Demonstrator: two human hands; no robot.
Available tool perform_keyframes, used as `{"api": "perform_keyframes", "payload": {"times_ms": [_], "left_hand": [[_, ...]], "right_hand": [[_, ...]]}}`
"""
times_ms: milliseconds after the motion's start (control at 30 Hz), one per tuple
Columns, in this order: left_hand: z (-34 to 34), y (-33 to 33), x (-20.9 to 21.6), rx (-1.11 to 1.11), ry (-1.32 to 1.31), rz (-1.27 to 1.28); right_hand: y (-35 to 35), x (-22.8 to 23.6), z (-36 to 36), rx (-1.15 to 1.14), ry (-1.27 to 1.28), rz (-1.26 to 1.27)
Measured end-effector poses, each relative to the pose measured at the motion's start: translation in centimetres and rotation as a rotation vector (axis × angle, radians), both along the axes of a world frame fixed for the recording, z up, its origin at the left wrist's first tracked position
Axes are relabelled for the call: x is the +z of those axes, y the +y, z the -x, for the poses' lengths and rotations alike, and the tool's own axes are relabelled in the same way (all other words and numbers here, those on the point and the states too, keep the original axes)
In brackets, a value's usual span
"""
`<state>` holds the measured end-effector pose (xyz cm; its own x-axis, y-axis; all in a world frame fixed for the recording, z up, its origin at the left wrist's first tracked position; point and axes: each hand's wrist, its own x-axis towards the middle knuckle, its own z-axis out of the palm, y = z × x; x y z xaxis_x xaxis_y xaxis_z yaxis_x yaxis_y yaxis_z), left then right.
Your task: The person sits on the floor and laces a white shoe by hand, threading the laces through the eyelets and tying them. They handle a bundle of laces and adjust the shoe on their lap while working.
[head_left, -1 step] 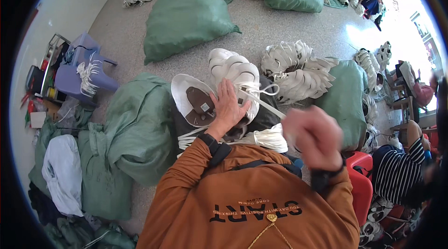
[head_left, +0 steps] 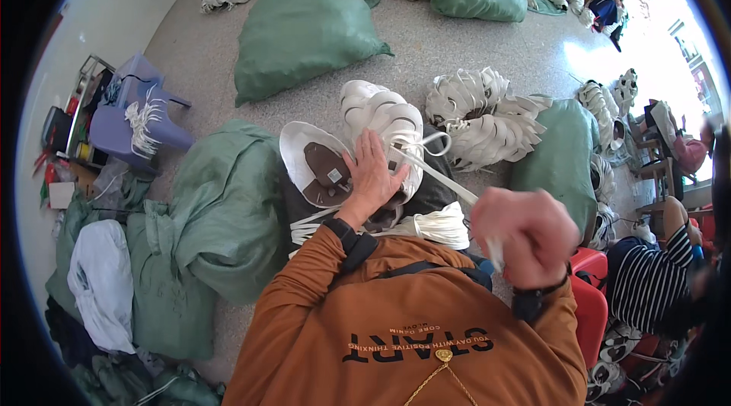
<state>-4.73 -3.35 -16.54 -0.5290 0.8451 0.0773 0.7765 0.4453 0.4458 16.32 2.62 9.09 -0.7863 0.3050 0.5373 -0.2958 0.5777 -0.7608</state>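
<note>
Left hand point(head_left: 371, 174) laid palm-down with fingers spread, nothing gripped; pressed upon a stack of nested white, sneaker-shaped shoe uppers point(head_left: 378, 111) at the lap, apparently so that the stack is steadied against the pull of the lace; right hand point(head_left: 525, 237) curled into a fist out to the right, blurred by motion, a flat white fabric lace point(head_left: 445, 180) seemingly held in it; the lace is drawn nearly straight from the stack's near right side, where a loose white loop point(head_left: 438, 145) also stands out; finger detail on the right cannot be told.

Just left of the stack, an opened white upper with brown lining point(head_left: 293, 151) is tilted, its inside shown; below, a bundle of white flat laces point(head_left: 438, 227) is lodged near the body, probably for easy reach.

Farther out, a curved row of white uppers point(head_left: 499, 136) is set on the grey speckled floor point(head_left: 422, 41), beside a bulging green woven sack point(head_left: 560, 170); at far left, white fringed strands point(head_left: 141, 124) are draped over a purple plastic stool point(head_left: 110, 128).
</note>
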Motion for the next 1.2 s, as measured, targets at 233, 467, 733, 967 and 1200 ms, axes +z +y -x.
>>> {"api": "perform_keyframes", "payload": {"times_ms": [233,467,733,967,1200], "left_hand": [[0.0,-1.0,2.5,-0.057,-0.122,-0.014],[-2.5,-2.7,8.8,-0.697,-0.300,-0.512],[-2.1,-2.5,3.1,-0.679,-0.297,-0.542],[-1.5,-2.4,3.6,-0.679,-0.303,-0.496],[-1.4,-2.5,2.7,-0.642,-0.310,-0.567]], "right_hand": [[-0.4,0.1,0.3,-0.035,0.090,0.232],[1.4,-1.5,0.1,-0.051,0.129,0.481],[7.6,-13.2,2.5,-0.249,-0.399,0.029],[10.0,-22.5,11.0,-0.355,-0.538,0.395],[9.0,-14.9,15.7,-0.098,-0.373,0.176]]}}
